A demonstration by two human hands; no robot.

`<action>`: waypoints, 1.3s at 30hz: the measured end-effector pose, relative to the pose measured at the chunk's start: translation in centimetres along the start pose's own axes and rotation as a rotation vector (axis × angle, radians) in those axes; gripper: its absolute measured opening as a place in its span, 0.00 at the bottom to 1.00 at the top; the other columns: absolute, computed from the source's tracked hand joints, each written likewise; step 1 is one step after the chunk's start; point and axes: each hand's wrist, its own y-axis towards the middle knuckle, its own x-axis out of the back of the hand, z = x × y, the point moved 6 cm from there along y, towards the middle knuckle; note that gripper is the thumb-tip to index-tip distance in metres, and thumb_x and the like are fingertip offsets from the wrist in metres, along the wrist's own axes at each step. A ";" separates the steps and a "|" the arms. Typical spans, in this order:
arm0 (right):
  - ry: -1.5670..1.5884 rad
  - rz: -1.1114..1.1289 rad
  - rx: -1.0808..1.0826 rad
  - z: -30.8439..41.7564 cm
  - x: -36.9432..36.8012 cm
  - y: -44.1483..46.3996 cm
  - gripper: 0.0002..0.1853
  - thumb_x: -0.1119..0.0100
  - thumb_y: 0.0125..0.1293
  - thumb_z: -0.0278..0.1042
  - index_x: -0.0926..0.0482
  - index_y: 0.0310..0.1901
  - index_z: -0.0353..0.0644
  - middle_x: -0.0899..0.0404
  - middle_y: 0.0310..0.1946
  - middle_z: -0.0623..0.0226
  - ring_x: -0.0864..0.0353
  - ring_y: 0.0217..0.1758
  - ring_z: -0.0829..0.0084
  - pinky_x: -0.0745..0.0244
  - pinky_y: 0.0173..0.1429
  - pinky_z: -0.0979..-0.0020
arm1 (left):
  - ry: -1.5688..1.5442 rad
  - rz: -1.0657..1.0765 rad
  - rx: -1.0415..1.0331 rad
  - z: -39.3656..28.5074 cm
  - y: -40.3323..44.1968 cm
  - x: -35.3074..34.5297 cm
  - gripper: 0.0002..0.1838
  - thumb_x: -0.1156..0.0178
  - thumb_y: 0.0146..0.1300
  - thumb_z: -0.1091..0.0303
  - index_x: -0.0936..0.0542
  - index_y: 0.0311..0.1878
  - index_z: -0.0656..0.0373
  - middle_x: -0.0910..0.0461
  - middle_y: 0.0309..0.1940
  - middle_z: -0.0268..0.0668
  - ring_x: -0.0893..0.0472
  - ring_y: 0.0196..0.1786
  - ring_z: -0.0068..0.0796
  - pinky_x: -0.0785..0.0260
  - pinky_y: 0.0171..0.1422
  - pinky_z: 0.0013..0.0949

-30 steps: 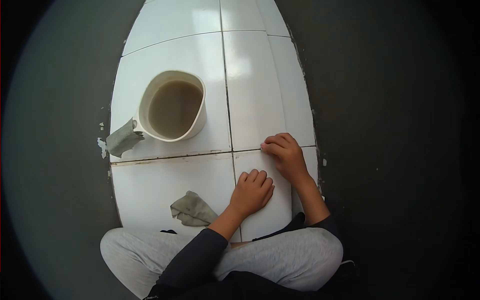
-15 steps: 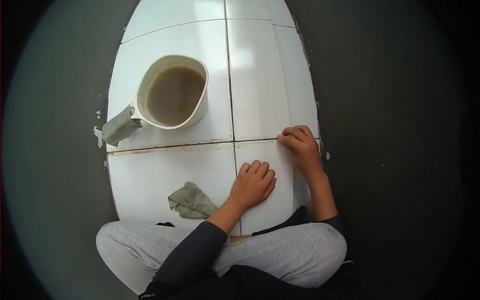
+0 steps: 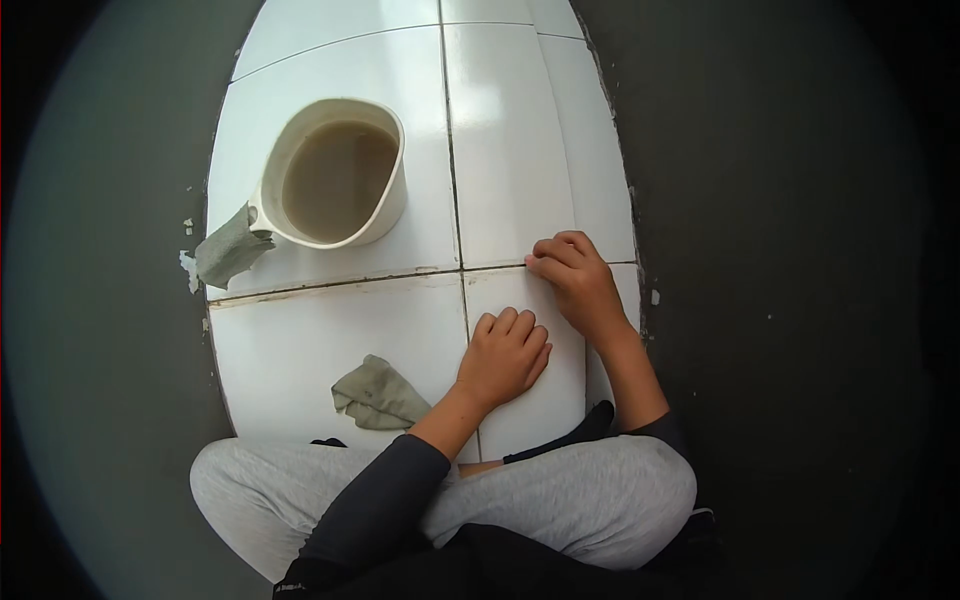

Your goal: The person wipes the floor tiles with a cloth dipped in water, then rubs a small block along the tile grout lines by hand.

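Observation:
My right hand (image 3: 578, 283) is over the dark grout line (image 3: 497, 268) between white tiles, its fingers pinched together with the tips down at the line. Whatever is between those fingertips, if anything, is too small to make out. Closed and knuckles up, my left hand (image 3: 503, 355) rests on the white tile (image 3: 535, 300) nearer my body, with no object showing in it. A crumpled grey-green cloth (image 3: 380, 392) lies left of my left wrist, partly behind the forearm.
A white dipper (image 3: 392, 205) with murky brownish water (image 3: 340, 180) stands on the tiles at the upper left. Another grey-green cloth (image 3: 232, 250) hangs over its handle. Dark floor (image 3: 760, 300) borders the tile strip, with small white flakes (image 3: 188, 268) along its edges. My crossed legs (image 3: 570, 490) are in front.
My right hand has slid left along the grout line, closer to the tile corner. My left hand stays at about the same place on the tile. The whole view has shifted slightly.

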 end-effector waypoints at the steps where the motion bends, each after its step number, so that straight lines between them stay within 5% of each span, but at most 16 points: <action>1: 0.001 -0.006 0.034 0.7 -0.4 0.4 0.14 0.41 0.46 0.15 0.17 0.36 0.40 0.19 0.40 0.70 0.24 0.47 0.65 0.22 0.46 0.68 | 0.016 -0.001 0.007 0.0 0.0 0.0 0.08 0.39 0.57 0.63 0.27 0.31 0.55 0.31 0.30 0.35 0.31 0.36 0.33 0.42 0.40 0.36; 6: 0.011 -0.017 -0.189 -3.2 1.7 -2.0 0.12 0.36 0.49 0.17 0.17 0.37 0.40 0.19 0.39 0.70 0.24 0.45 0.65 0.22 0.45 0.67 | -0.001 0.011 0.002 0.3 -0.1 0.0 0.08 0.39 0.57 0.63 0.26 0.31 0.55 0.31 0.31 0.35 0.31 0.36 0.33 0.42 0.40 0.36; 11: -0.009 -0.001 -0.016 0.3 -0.6 0.3 0.09 0.40 0.53 0.19 0.17 0.37 0.40 0.20 0.39 0.70 0.24 0.47 0.65 0.22 0.47 0.68 | -0.001 0.002 -0.003 0.1 0.0 -0.1 0.08 0.39 0.57 0.63 0.26 0.31 0.55 0.32 0.31 0.35 0.32 0.36 0.33 0.42 0.40 0.36; 16: 0.051 -0.012 -0.230 -2.8 1.9 -1.7 0.13 0.37 0.48 0.15 0.17 0.36 0.39 0.19 0.40 0.68 0.24 0.46 0.64 0.22 0.45 0.67 | -0.010 0.019 -0.003 0.2 -0.2 -0.1 0.08 0.39 0.56 0.63 0.26 0.31 0.55 0.32 0.31 0.35 0.32 0.36 0.33 0.43 0.40 0.36; 22: -0.006 0.029 -0.031 -0.1 -0.5 -0.1 0.12 0.43 0.54 0.18 0.18 0.40 0.42 0.20 0.41 0.70 0.25 0.49 0.64 0.22 0.48 0.66 | 0.004 0.021 0.003 0.1 0.0 -0.1 0.09 0.40 0.57 0.62 0.26 0.30 0.55 0.32 0.31 0.35 0.32 0.36 0.33 0.42 0.40 0.37; 27: 0.047 -0.018 -0.222 -3.2 2.1 -2.0 0.10 0.40 0.53 0.17 0.17 0.36 0.40 0.19 0.40 0.70 0.25 0.47 0.65 0.23 0.47 0.67 | -0.003 0.020 0.002 0.1 -0.1 -0.1 0.08 0.40 0.57 0.63 0.27 0.30 0.55 0.32 0.31 0.35 0.32 0.36 0.33 0.43 0.39 0.37; 32: -0.018 0.014 -0.053 -0.6 0.4 -0.3 0.13 0.43 0.50 0.15 0.18 0.38 0.40 0.19 0.41 0.70 0.24 0.48 0.64 0.22 0.49 0.67 | -0.003 0.032 -0.003 0.0 0.0 -0.2 0.08 0.40 0.57 0.63 0.27 0.30 0.55 0.32 0.31 0.35 0.32 0.36 0.33 0.43 0.40 0.37; 39: 0.026 -0.032 -0.207 -3.2 1.9 -1.5 0.12 0.39 0.50 0.15 0.17 0.37 0.40 0.19 0.40 0.71 0.24 0.46 0.65 0.23 0.48 0.67 | 0.008 0.040 0.010 0.3 -0.1 -0.2 0.08 0.40 0.57 0.63 0.27 0.30 0.55 0.32 0.31 0.35 0.32 0.36 0.34 0.43 0.40 0.37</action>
